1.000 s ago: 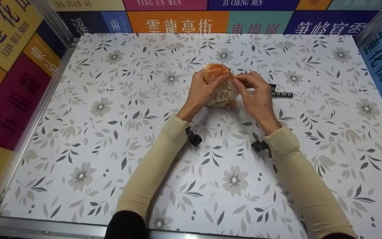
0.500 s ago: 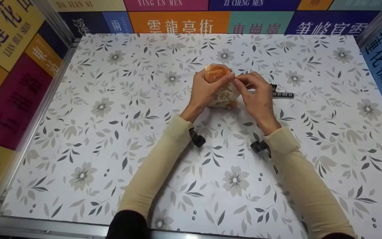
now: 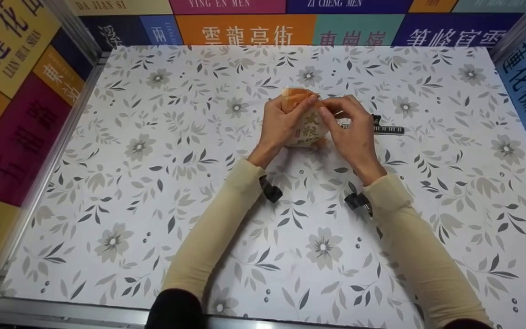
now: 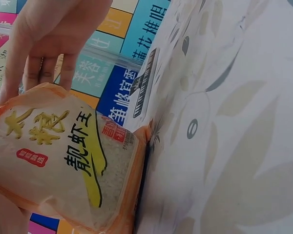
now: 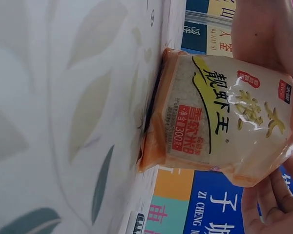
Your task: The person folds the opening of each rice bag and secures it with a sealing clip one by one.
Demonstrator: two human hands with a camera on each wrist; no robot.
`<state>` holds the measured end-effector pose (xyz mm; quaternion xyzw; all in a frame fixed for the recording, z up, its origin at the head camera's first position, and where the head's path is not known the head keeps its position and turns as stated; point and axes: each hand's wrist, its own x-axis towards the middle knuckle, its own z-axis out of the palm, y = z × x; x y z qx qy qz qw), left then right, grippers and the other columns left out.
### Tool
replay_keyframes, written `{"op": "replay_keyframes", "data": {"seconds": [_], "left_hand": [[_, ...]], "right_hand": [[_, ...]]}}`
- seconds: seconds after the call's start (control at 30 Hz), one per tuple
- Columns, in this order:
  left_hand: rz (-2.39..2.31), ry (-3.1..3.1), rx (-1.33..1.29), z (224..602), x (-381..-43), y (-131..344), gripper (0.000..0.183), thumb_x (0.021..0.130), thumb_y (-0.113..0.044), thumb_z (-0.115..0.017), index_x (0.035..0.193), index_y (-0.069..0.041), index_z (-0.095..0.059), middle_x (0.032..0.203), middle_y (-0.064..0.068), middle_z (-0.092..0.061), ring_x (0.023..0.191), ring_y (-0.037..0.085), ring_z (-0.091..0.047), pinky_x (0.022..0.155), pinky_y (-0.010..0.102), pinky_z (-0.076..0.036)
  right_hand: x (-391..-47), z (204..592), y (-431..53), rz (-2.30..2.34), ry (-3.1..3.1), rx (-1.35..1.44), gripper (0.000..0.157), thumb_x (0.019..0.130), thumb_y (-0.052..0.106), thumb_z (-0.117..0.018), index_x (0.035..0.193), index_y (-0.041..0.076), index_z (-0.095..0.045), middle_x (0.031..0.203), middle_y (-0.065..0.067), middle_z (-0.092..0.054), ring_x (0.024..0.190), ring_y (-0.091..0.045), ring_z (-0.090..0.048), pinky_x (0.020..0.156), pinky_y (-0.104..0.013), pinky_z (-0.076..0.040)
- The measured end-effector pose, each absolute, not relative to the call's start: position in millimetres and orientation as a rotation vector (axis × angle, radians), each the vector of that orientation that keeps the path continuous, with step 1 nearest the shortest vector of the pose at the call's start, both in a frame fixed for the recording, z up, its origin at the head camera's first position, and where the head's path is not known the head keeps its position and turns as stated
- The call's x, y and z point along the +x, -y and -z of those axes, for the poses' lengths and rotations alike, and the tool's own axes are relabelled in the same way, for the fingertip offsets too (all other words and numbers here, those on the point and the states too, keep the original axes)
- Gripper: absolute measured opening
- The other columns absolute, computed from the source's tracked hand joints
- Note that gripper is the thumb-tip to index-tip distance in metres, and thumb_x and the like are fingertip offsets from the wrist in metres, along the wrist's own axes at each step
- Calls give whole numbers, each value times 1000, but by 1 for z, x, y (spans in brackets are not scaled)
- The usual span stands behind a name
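Observation:
An orange-edged clear plastic bag of rice (image 3: 307,131) stands upright on the table, between both hands. White grains show through its lower part in the left wrist view, beside a yellow stripe and printed characters. My left hand (image 3: 280,128) grips the bag's upper left side, its thumb lying across the front near the top. At the upper right corner, my right hand (image 3: 354,132) pinches the edge of the plastic between thumb and fingers. From the right wrist view the front of the bag (image 5: 224,109) looks full, and no opening is visible. The exact fingertip contact is partly hidden.
Behind the right hand lies a narrow strip with a piano-key pattern (image 3: 389,130) and a small black part; the hand hides some of it. A white floral cloth (image 3: 217,201) covers the table. Colourful panels with characters (image 3: 244,32) border the back and sides.
The right hand's fingers have shifted slightly upward at the bag's corner. The left thumb has moved a little up, uncovering more of the printed front. The bag stays in place.

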<state>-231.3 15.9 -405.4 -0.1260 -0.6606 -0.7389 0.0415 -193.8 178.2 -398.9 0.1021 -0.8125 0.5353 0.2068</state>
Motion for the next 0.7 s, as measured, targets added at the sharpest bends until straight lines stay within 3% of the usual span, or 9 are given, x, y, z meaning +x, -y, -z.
{"op": "replay_keyframes", "data": {"seconds": [0.13, 0.7], "left_hand": [[2262, 1997, -411, 406, -232, -16, 21, 97, -19, -76, 109, -3, -79, 109, 9, -79, 86, 16, -74, 76, 32, -61], [2248, 1998, -365, 405, -232, -15, 24, 94, -14, -78, 110, 3, -77, 97, 18, -80, 74, 13, -74, 71, 31, -62]], "right_hand": [[-196, 396, -176, -1499, 2204, 330, 16, 99, 19, -73, 105, 6, -78, 102, -5, -72, 93, -5, -62, 88, -23, -51], [-199, 396, -177, -1490, 2148, 351, 15, 95, 19, -77, 97, 4, -81, 90, -5, -73, 81, -6, -64, 78, -19, -52]]}}
